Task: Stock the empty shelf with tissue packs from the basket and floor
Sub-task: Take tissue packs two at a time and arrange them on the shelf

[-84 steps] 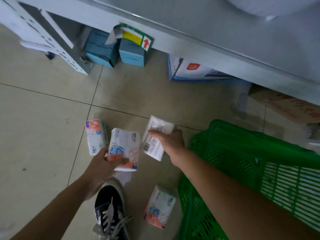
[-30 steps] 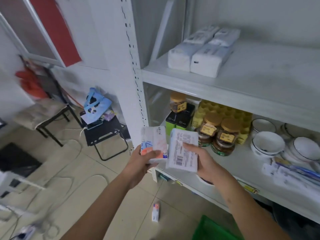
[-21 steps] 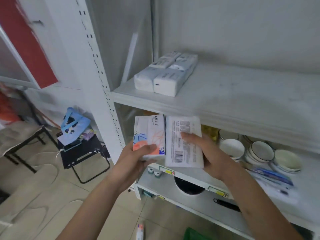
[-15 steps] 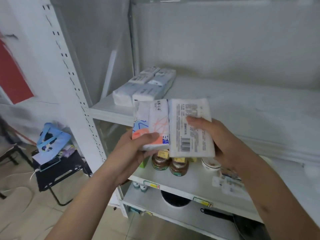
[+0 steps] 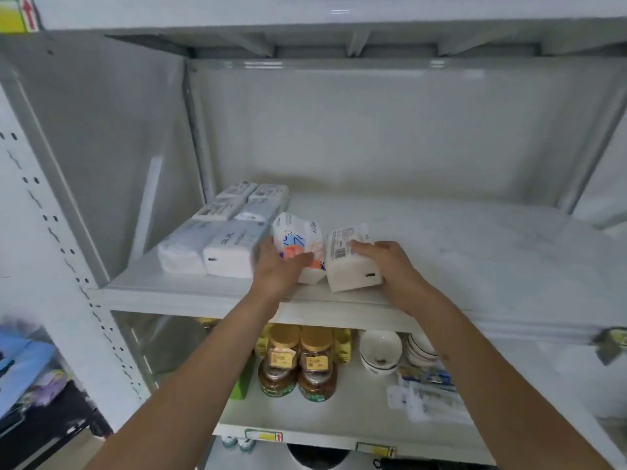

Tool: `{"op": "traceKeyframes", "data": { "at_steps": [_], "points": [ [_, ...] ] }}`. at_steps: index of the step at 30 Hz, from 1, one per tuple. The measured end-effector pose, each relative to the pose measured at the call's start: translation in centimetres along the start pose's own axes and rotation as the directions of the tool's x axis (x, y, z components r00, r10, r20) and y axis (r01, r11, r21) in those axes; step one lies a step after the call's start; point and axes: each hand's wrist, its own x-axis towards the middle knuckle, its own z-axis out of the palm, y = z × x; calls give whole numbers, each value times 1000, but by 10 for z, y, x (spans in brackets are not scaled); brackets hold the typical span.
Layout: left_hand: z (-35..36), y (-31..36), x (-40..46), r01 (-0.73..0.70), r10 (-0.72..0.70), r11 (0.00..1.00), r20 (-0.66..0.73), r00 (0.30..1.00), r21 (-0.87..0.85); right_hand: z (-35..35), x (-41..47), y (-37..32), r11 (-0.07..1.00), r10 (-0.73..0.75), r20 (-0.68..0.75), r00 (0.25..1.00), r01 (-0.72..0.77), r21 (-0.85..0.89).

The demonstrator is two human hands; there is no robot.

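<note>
My left hand (image 5: 281,271) grips a tissue pack with blue and orange print (image 5: 298,237), held over the front part of the white shelf (image 5: 475,252). My right hand (image 5: 390,266) grips a second tissue pack (image 5: 346,259), barcode side up, right beside the first. Both packs sit at or just above the shelf surface, directly right of several white tissue packs (image 5: 227,239) lined up in two rows at the shelf's left end. The basket and the floor packs are out of view.
The shelf's side wall (image 5: 112,157) stands to the left and its back panel (image 5: 390,137) behind. On the shelf below stand brown jars (image 5: 298,364), white bowls (image 5: 380,351) and small packets (image 5: 427,391). A dark stool with a blue item (image 5: 23,371) is at lower left.
I rose from the floor with one pack in each hand, lifted them past the lower shelf, and moved them forward onto the white shelf next to the stocked packs.
</note>
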Motion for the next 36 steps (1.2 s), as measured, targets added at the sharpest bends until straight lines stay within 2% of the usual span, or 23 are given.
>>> {"op": "traceKeyframes", "data": {
  "at_steps": [2, 4, 6, 10, 16, 18, 20, 22, 25, 26, 27, 29, 36],
  "points": [
    [4, -7, 11, -55, 50, 979, 29, 998, 197, 3, -1, 8, 981, -106, -29, 994, 100, -168],
    [8, -12, 18, -125, 138, 878, 6, 990, 463, 5, 2, 17, 948, -188, -64, 980, 164, -273],
    [10, -15, 19, -206, 285, 771, -37, 958, 602, 7, 5, 24, 904, -269, -92, 959, 218, -368],
    [9, -20, 20, -327, 417, 675, 24, 909, 661, 7, 5, 29, 873, -309, -103, 945, 239, -425],
    [10, -12, 21, -345, 508, 463, 74, 858, 816, 19, 6, 29, 848, -350, -136, 927, 252, -466],
    [10, -10, 21, -328, 500, 388, 102, 860, 862, 23, 4, 27, 838, -333, -118, 936, 236, -491],
    [9, -8, 16, -325, 482, 369, 120, 868, 871, 25, 1, 26, 816, -340, -105, 935, 237, -528],
    [5, -7, 6, -387, 516, 374, 157, 842, 843, 23, -9, 27, 726, -443, -91, 892, 297, -620],
    [-3, -12, -18, -501, 594, 317, 243, 767, 806, 18, -28, 33, 408, -678, 36, 734, 417, -812],
    [-7, -15, -25, -516, 582, 284, 283, 762, 808, 18, -32, 35, 305, -694, 108, 712, 426, -852],
    [-9, -17, -30, -524, 544, 249, 330, 771, 814, 19, -35, 37, 227, -670, 178, 721, 427, -875],
    [-10, -15, -34, -549, 456, 173, 428, 781, 817, 23, -40, 36, 142, -572, 256, 779, 402, -904],
    [-5, -3, 8, -551, 213, 120, 521, 827, 826, 38, -6, 19, 192, -459, 247, 854, 367, -910]
  ]
}}
